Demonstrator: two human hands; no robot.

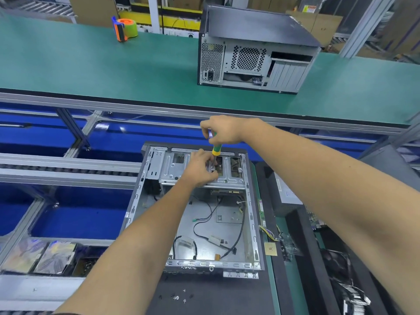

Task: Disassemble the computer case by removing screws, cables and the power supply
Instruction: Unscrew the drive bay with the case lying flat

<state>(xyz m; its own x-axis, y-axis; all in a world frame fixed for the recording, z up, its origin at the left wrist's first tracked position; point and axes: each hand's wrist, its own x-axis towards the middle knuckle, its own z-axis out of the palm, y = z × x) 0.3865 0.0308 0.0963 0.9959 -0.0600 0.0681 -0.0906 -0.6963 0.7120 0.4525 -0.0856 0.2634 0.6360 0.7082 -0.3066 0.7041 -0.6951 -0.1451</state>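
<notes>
Hands (211,151) — upright screwdriver (215,149); drive cage (202,169)

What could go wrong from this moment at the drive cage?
The screwdriver in the right hand may slip off the screw and hit the left hand, whose fingers sit beside its shaft. A freed screw might drop among the loose cables on the case floor.
</notes>
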